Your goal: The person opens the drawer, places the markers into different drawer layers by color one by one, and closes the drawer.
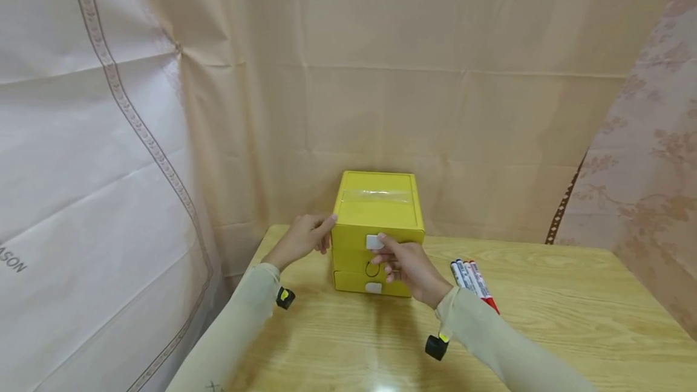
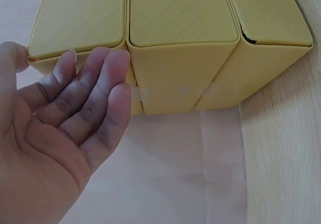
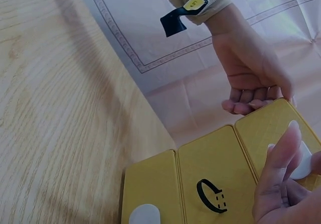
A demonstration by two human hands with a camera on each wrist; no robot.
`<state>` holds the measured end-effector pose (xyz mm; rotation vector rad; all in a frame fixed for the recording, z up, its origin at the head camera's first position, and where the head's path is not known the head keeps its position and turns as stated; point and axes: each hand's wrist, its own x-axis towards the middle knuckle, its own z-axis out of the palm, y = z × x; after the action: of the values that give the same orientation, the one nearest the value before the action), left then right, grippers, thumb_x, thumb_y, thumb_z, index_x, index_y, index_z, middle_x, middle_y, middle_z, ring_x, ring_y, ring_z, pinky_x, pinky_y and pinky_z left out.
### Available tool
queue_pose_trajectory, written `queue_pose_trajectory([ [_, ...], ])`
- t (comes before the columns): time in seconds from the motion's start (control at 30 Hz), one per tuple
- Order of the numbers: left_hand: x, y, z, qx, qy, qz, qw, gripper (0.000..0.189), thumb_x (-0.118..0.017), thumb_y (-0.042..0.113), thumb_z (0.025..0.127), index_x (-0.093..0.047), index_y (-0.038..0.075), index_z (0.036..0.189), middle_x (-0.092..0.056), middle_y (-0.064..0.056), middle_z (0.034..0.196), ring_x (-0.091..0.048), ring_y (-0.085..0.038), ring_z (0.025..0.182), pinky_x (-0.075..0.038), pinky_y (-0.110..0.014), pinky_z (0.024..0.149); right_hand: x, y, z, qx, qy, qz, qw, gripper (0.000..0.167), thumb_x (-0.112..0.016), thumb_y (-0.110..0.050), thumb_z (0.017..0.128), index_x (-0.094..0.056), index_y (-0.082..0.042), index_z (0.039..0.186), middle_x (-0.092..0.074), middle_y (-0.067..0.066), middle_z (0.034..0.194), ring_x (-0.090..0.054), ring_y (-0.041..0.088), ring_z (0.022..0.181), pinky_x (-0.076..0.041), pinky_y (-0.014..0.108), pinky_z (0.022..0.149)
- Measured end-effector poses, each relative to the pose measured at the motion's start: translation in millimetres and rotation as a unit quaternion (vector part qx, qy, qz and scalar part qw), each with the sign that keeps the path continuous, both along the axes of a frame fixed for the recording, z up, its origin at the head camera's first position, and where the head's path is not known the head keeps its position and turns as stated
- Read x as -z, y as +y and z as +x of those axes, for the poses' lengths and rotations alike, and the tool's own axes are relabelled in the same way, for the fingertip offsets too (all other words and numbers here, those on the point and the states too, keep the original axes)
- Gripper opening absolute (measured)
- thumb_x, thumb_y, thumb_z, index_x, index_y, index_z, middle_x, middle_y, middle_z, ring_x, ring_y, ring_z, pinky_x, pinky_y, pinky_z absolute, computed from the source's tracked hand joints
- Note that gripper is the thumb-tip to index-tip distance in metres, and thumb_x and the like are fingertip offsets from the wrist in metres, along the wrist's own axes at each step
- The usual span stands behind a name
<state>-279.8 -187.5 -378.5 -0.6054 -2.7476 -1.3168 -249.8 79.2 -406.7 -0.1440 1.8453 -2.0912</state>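
Note:
A yellow box of three stacked drawers (image 1: 378,207) stands on the table, with clear tape across its top. My right hand (image 1: 411,268) is at its front, pinching the white pull tab (image 1: 373,242) of the top drawer between thumb and fingers. On the middle drawer is a black loop (image 3: 209,196), and the bottom drawer has another white tab (image 1: 373,288). My left hand (image 2: 60,118) touches the box's upper left front corner, its other fingers loosely bent beside the side wall. A small dark gap (image 2: 248,38) shows at the bottom drawer's edge.
Several markers (image 1: 474,283) with blue, dark and red ends lie on the wooden table (image 1: 555,301), right of the box and close to my right forearm. A beige cloth (image 1: 381,77) hangs behind the table, and pale patterned cloth (image 1: 98,198) hangs at the left.

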Motion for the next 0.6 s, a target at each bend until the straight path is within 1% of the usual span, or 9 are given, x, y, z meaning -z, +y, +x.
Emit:
queue_pose_trajectory([
  [0.07,0.1,0.0,0.5,-0.005,0.001,-0.003,1.0000,0.057,-0.042,0.053,0.109,-0.066,0.010,0.079,-0.068,-0.010,0.073,-0.068,-0.026,0.065,-0.059,-0.044,0.071,0.6,-0.2,-0.2,-0.002,-0.001,-0.001,1.0000,0.056,-0.060,-0.043,0.104,-0.067,0.011,0.118,-0.070,0.005,0.088,-0.050,0.009,0.061,-0.049,0.020,0.054],
  [0.13,0.1,0.2,0.7,-0.007,0.005,-0.006,0.9999,0.059,-0.042,0.055,0.108,-0.066,0.010,0.079,-0.067,-0.008,0.072,-0.068,-0.025,0.065,-0.058,-0.042,0.070,0.9,-0.2,-0.2,-0.004,-0.001,0.000,1.0000,0.056,-0.060,-0.043,0.104,-0.067,0.011,0.118,-0.070,0.005,0.088,-0.050,0.009,0.061,-0.049,0.021,0.055],
  [0.27,0.1,0.5,-0.1,-0.002,0.020,-0.012,0.9997,0.059,-0.043,0.057,0.107,-0.066,0.012,0.078,-0.067,-0.005,0.072,-0.068,-0.023,0.064,-0.056,-0.037,0.067,0.5,0.6,0.5,-0.006,0.001,0.004,1.0000,0.056,-0.060,-0.044,0.104,-0.067,0.010,0.118,-0.070,0.005,0.088,-0.050,0.009,0.062,-0.049,0.021,0.057],
  [0.37,-0.2,0.9,-0.8,0.002,0.025,-0.013,0.9996,0.056,-0.044,0.056,0.108,-0.067,0.013,0.079,-0.067,-0.004,0.072,-0.068,-0.022,0.064,-0.057,-0.037,0.067,0.0,1.2,1.0,-0.007,0.002,0.008,0.9999,0.057,-0.060,-0.044,0.104,-0.067,0.010,0.118,-0.070,0.005,0.088,-0.050,0.009,0.063,-0.049,0.021,0.057],
  [0.47,-0.4,1.3,-1.1,0.003,0.022,-0.009,0.9997,0.056,-0.044,0.055,0.108,-0.067,0.013,0.080,-0.068,-0.006,0.073,-0.069,-0.024,0.064,-0.058,-0.039,0.067,-0.1,1.9,1.0,-0.008,0.002,0.012,0.9999,0.057,-0.060,-0.045,0.104,-0.067,0.010,0.118,-0.069,0.005,0.089,-0.051,0.009,0.063,-0.049,0.021,0.058],
  [0.6,-0.3,1.5,-0.6,0.005,0.012,-0.001,0.9999,0.057,-0.044,0.055,0.108,-0.067,0.010,0.080,-0.068,-0.009,0.074,-0.069,-0.027,0.064,-0.058,-0.045,0.069,-0.4,3.2,0.8,-0.009,-0.005,0.017,0.9998,0.057,-0.061,-0.046,0.103,-0.068,0.008,0.118,-0.070,0.005,0.089,-0.052,0.009,0.063,-0.049,0.021,0.059],
])
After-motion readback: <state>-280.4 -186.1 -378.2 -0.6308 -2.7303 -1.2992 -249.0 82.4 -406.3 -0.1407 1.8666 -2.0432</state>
